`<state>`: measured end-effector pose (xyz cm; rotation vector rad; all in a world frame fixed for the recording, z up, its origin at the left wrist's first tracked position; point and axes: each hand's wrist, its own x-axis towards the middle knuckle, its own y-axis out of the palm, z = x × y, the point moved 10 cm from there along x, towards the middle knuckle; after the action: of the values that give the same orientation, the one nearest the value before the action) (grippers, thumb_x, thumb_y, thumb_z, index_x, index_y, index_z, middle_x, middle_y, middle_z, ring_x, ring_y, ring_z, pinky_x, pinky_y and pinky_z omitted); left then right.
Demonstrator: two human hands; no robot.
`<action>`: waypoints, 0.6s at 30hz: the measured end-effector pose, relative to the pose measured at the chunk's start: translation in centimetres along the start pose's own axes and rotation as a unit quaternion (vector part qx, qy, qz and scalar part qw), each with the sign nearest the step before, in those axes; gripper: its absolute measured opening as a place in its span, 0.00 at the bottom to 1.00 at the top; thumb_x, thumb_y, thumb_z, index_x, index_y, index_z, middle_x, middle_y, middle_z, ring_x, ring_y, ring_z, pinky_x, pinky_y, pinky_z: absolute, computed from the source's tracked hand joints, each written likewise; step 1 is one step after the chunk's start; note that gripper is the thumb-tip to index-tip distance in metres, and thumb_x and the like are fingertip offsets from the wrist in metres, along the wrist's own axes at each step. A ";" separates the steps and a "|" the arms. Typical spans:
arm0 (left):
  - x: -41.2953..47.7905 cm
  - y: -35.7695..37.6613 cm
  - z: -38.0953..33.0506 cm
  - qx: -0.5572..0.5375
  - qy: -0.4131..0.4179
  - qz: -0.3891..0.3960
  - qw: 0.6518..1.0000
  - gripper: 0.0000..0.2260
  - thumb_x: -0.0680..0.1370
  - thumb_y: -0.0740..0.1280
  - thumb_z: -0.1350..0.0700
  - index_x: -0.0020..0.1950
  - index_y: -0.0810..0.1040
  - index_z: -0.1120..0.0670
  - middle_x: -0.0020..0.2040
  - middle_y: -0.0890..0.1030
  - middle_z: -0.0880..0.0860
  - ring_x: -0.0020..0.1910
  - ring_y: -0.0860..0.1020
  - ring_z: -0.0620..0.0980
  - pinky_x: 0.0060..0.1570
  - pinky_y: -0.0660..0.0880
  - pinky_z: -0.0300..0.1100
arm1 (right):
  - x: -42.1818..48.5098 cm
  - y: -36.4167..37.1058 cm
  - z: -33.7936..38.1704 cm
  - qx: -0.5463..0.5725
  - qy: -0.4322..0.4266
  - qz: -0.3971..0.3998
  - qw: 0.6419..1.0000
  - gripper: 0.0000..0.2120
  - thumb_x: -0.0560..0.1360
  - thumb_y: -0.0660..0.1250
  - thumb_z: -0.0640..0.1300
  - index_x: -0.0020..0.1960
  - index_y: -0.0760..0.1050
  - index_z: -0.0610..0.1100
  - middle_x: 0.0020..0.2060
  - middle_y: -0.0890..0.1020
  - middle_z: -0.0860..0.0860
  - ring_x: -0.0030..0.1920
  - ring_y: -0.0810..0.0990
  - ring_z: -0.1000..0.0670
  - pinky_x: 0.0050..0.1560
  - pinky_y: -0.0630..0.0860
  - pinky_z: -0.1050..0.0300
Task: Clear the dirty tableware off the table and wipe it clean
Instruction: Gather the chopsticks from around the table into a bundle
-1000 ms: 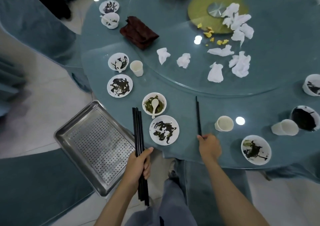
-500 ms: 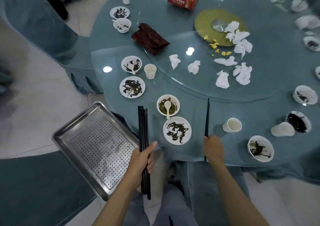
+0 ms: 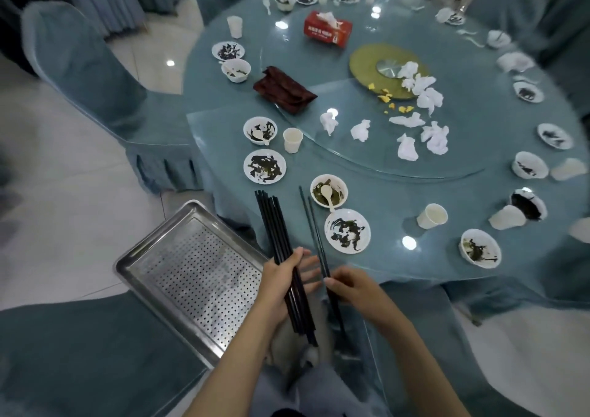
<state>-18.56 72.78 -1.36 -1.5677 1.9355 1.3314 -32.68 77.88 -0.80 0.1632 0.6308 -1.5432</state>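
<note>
While the left hand (image 3: 282,281) grasps a bundle of black chopsticks (image 3: 276,231), thumb clamped across them and the fingers beyond loosely spread, the right hand (image 3: 352,285) pinches a pair of chopsticks (image 3: 314,225) between thumb and fingertips just beside the bundle. Both sets slant up over the near edge of the round table (image 3: 383,198).

Just past the pair stands a bowl (image 3: 329,191) holding green leftovers and a white spoon. A plate (image 3: 347,230) smeared with dark sauce touches it on the near side. To the right is an upright paper cup (image 3: 431,216), and farther right a second bowl (image 3: 479,248) with greenish-dark scraps. To the left, a third bowl (image 3: 260,130) holds a spoon and dark residue, with another paper cup (image 3: 292,140) just beside it and a dark-streaked plate (image 3: 264,165) below. A perforated steel tray (image 3: 198,276) rests on a chair seat near the left hand.

This near arc counts three bowls, two plates, two upright cups and two spoons. The right hand has two chopsticks; the number in the bundle cannot be told. More dirty dishes ring the far rim. On the glass turntable (image 3: 367,167) lie crumpled tissues (image 3: 435,137), one red tissue box (image 3: 328,29) and one dark red cloth (image 3: 284,90).
</note>
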 end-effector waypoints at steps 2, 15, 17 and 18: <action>-0.5 -0.1 -0.1 -0.015 0.011 0.000 1.000 0.11 0.84 0.65 0.56 0.61 0.79 0.62 0.55 0.86 0.62 0.47 0.86 0.61 0.34 0.82 0.47 | -0.7 1.4 0.5 -0.007 -0.011 0.023 1.000 0.12 0.80 0.70 0.47 0.46 0.78 0.37 0.35 0.78 0.50 0.38 0.75 0.53 0.43 0.74 0.53; -1.5 -2.1 -0.1 -0.066 0.067 -0.049 0.994 0.14 0.83 0.67 0.59 0.65 0.76 0.67 0.53 0.85 0.67 0.49 0.86 0.61 0.51 0.84 0.54 | -2.6 3.1 1.9 0.041 -0.005 -0.125 0.991 0.09 0.78 0.73 0.47 0.47 0.83 0.41 0.38 0.86 0.51 0.38 0.81 0.61 0.44 0.76 0.63; -1.7 -2.5 -0.9 -0.091 0.093 -0.073 0.989 0.14 0.83 0.67 0.58 0.64 0.76 0.68 0.51 0.86 0.66 0.47 0.87 0.60 0.47 0.85 0.52 | -3.5 2.9 1.8 0.140 0.007 -0.196 0.970 0.10 0.81 0.69 0.50 0.49 0.81 0.43 0.38 0.85 0.55 0.38 0.80 0.62 0.42 0.75 0.66; -1.9 -2.8 -1.3 -0.102 0.106 -0.084 0.986 0.14 0.83 0.68 0.58 0.63 0.77 0.67 0.49 0.86 0.65 0.45 0.87 0.59 0.45 0.85 0.50 | -3.6 3.2 1.4 0.195 0.022 -0.217 0.956 0.12 0.83 0.66 0.51 0.49 0.81 0.42 0.38 0.84 0.55 0.39 0.80 0.61 0.42 0.76 0.66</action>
<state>-15.06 72.94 -0.61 -1.9961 1.7781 1.3774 -28.89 80.54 1.22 0.3771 0.4037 -2.0878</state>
